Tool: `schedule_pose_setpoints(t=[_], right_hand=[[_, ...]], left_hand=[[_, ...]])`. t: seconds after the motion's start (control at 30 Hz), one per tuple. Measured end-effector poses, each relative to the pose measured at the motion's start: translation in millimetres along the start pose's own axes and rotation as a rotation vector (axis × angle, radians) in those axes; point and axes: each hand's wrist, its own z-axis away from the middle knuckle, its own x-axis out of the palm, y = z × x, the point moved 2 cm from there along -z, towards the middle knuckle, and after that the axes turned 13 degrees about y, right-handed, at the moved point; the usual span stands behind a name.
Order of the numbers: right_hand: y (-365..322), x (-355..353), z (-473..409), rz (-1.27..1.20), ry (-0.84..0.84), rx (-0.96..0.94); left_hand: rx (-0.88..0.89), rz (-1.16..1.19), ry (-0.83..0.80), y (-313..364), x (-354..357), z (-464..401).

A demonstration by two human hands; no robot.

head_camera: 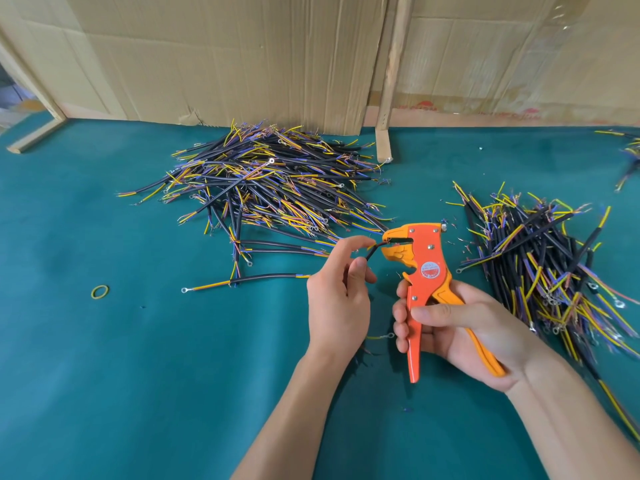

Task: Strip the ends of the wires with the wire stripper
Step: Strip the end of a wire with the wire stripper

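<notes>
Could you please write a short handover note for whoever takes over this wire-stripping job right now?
Left hand: pinches a black cable, its end fed into the stripper's head.
Right hand: grips the orange wire stripper by its handles.
One cable pile lies ahead on the green table, another pile to the right.
Done: cable positioned. Left: squeeze, strip, continue; which pile is finished is unclear.

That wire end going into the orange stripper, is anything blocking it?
Nothing visible. The left hand pinches the black wire, whose end already reaches the mouth of the wire stripper gripped by the right hand.
</notes>
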Motion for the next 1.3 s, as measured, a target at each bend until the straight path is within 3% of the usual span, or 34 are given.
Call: schedule_pose_setpoints(t=[1.3], right_hand=[[-1.3,-6.3,0.4,0.025,0.060,0.038]], left_hand=[[0.017,-0.020,-0.090,-0.1,1.2,0.4]])
